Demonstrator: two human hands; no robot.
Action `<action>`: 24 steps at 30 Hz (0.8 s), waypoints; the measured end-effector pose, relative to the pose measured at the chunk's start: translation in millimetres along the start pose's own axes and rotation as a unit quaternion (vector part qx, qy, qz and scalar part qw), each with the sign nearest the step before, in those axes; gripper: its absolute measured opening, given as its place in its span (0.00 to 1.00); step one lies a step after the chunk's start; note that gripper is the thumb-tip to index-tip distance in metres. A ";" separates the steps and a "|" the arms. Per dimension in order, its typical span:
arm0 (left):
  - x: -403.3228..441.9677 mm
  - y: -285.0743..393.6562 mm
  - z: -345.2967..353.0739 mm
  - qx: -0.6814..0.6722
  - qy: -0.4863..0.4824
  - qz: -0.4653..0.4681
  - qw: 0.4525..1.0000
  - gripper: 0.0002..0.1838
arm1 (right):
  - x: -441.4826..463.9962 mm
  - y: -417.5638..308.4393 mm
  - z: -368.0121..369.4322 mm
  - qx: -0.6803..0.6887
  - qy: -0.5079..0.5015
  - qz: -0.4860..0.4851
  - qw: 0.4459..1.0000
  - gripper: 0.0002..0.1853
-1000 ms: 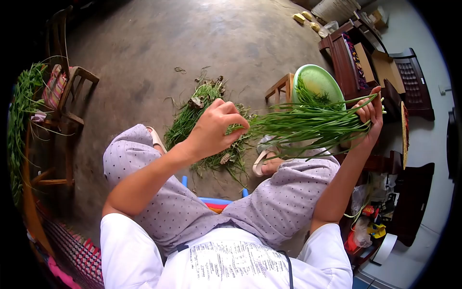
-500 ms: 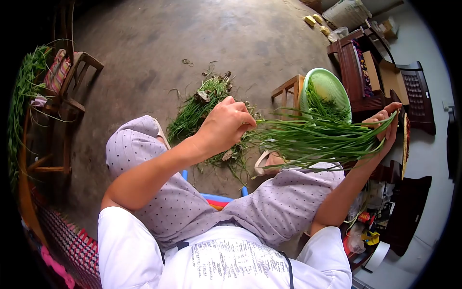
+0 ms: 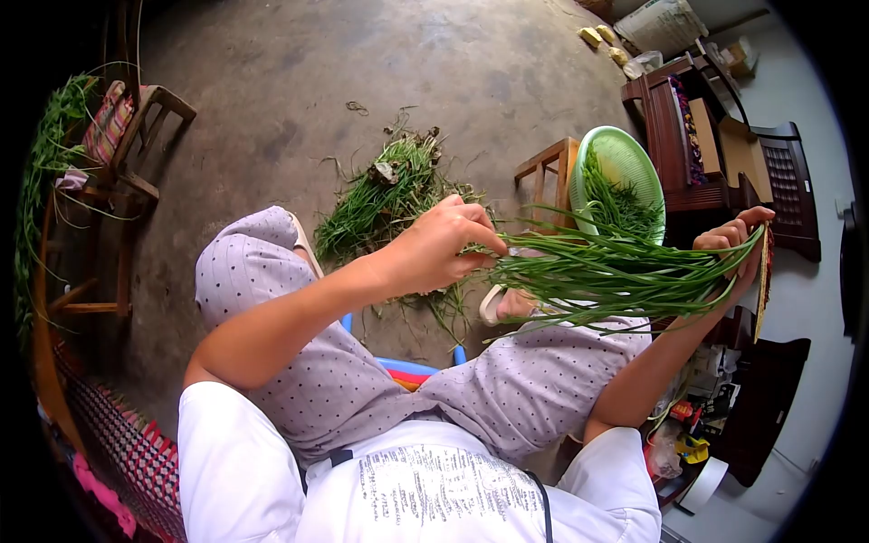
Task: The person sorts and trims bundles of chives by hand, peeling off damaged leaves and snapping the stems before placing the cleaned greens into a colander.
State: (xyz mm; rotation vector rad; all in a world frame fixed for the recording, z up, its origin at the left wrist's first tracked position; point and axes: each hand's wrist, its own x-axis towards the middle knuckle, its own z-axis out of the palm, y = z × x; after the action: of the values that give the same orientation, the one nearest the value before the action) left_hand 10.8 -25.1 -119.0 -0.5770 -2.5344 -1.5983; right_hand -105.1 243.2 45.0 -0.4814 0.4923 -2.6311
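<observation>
A bunch of long green chives (image 3: 615, 271) stretches sideways above my right knee. My right hand (image 3: 738, 242) grips its far right end with the fingers curled round the blades. At the opposite end, my left hand (image 3: 444, 240) has thumb and fingers pinched together on the pale stem ends of the chives. Beyond the left hand, a loose heap of chives (image 3: 362, 210) mixed with dry scraps lies on the floor. Behind the held bunch, a light green basket (image 3: 638, 158) has more chives inside.
A wooden stool (image 3: 563, 163) stands by the basket. Dark wooden furniture (image 3: 674, 136) lines the right side, with a cluttered low shelf (image 3: 692, 425) nearer me. To the left are a wooden chair (image 3: 163, 100) and leafy green stalks (image 3: 54, 145). Concrete floor (image 3: 299, 72) spreads ahead.
My left hand has moved slightly right and down to the stem ends. My right hand has shifted a little right, its fingers more curled, taking the bunch along.
</observation>
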 end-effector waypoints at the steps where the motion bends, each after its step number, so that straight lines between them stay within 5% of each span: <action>1: 0.6 -0.9 1.2 -0.020 -0.009 -0.001 1.000 0.10 | -0.1 0.7 0.3 0.001 0.000 -0.003 1.000 0.09; 20: 1.3 -4.5 5.4 -0.079 -0.003 -0.037 0.996 0.08 | -1.3 0.6 1.1 0.011 -0.013 -0.007 1.000 0.08; 24: 0.1 2.1 0.7 -0.148 -0.043 -0.199 0.968 0.11 | -1.4 -1.8 0.5 -0.004 -0.032 0.005 0.999 0.08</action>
State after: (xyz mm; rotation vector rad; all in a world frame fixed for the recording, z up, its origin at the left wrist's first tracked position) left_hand 11.5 -23.7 -117.5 -0.1606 -2.6135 -2.1543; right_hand -104.3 245.2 45.9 -0.5627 0.4840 -2.5969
